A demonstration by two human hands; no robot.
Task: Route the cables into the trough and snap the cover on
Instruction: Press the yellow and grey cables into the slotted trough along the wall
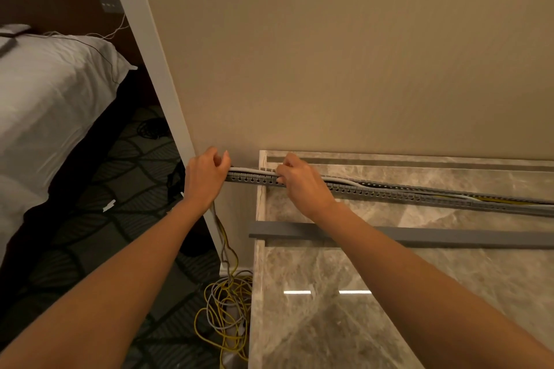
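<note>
Cables being pressed into the trough at the counter's left end; cover not yet fitted.

The grey slotted plastic trough [389, 193] lies along the back edge of the marble counter [344, 308], overhanging its left edge. The left hand [205, 175] pinches the grey and yellow cables [245, 170] at the overhanging tip, likely steadying them where they drop to the floor coil [227, 305]. The right hand [302, 183] clamps cables and trough together, apparently seating them. The flat grey cover strip [449, 238] waits parallel, nearer the counter's front.
</note>
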